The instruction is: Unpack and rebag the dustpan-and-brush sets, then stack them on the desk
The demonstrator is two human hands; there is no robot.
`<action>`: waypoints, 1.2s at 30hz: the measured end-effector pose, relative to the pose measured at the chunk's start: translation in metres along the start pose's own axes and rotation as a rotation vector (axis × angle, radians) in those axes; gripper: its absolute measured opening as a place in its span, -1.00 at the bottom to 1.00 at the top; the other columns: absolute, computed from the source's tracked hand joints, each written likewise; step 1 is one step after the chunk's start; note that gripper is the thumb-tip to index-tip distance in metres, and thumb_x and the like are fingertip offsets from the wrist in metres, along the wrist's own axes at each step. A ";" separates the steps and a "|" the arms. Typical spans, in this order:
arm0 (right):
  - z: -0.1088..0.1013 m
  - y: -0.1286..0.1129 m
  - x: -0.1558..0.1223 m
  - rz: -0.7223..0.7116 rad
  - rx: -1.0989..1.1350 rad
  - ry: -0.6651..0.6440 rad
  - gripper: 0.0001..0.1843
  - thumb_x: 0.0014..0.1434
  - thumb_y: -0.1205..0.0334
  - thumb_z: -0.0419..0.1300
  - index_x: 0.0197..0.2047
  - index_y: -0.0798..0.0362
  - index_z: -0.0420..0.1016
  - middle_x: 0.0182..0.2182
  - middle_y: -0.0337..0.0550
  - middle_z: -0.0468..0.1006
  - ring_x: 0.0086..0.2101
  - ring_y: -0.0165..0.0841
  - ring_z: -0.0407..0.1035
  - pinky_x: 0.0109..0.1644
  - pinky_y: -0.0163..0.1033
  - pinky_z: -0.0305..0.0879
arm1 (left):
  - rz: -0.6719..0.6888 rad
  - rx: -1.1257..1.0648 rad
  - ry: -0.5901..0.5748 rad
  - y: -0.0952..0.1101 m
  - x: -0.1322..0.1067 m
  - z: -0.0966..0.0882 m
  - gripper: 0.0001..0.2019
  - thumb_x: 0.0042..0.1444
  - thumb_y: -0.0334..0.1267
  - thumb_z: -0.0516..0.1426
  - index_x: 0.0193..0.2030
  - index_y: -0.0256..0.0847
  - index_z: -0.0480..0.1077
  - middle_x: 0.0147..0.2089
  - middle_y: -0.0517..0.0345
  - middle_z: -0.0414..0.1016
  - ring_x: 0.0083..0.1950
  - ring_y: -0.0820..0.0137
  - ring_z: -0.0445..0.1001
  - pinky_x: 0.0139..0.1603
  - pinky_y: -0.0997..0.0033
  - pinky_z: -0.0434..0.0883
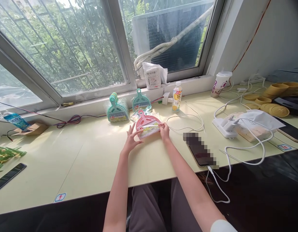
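Note:
A pink toy-sized dustpan with a brush, in clear wrapping with a printed label, lies at the middle of the table, its handle pointing to the window. My right hand pinches its right edge. At its lower left corner is my left hand, fingers spread and thumb apart, the index fingertip touching the wrapping. Just beyond lie green dustpan sets, partly hidden by the pink one. To their left stands a stack of several green dustpans.
A drink bottle, a white-wrapped package and a lidded cup stand toward the window. On the right are a charging phone, a power strip and loose white cables. A blue bottle and another phone are left.

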State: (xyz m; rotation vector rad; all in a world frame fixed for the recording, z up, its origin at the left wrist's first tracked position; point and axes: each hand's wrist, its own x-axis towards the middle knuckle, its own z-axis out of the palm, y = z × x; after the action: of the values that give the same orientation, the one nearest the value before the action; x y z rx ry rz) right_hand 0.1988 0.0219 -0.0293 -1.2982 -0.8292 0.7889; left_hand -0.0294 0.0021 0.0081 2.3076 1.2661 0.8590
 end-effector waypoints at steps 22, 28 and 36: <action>-0.009 0.000 0.006 -0.173 -0.206 -0.127 -0.64 0.12 -0.15 0.06 -0.29 -0.03 0.40 -0.04 -0.06 0.45 0.01 -0.18 0.28 0.03 -0.10 0.21 | -0.050 -0.014 0.208 0.016 0.004 0.027 -0.89 0.14 -0.31 0.05 -0.26 -0.10 0.41 -0.28 0.10 0.50 -0.24 0.24 0.44 -0.03 0.15 0.29; -0.019 -0.014 0.001 -0.343 -0.295 -0.301 -0.33 -0.26 -0.07 0.43 -0.01 -0.17 0.49 0.32 -0.17 0.03 0.32 -0.02 -0.23 0.29 0.11 -0.10 | -0.054 0.063 0.413 0.015 -0.003 0.023 -0.84 0.22 -0.27 -0.02 -0.25 -0.08 0.39 -0.26 0.09 0.53 -0.22 0.24 0.43 -0.04 0.21 0.27; -0.012 -0.014 -0.001 -0.374 -0.006 -0.387 -0.79 -0.09 -0.03 0.36 -0.42 -0.10 0.62 -0.19 -0.13 0.58 0.03 -0.15 0.35 0.18 0.04 0.18 | -0.012 -0.107 0.517 0.024 -0.002 0.017 -0.45 -0.19 -0.04 0.36 -0.01 -0.02 0.37 -0.02 0.02 0.51 0.08 0.09 0.40 0.22 0.07 0.14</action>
State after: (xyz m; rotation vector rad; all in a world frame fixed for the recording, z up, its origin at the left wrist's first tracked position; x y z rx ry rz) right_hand 0.2093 0.0139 -0.0162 -0.9636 -1.3396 0.7433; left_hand -0.0043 -0.0128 0.0082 2.0592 1.3809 1.5476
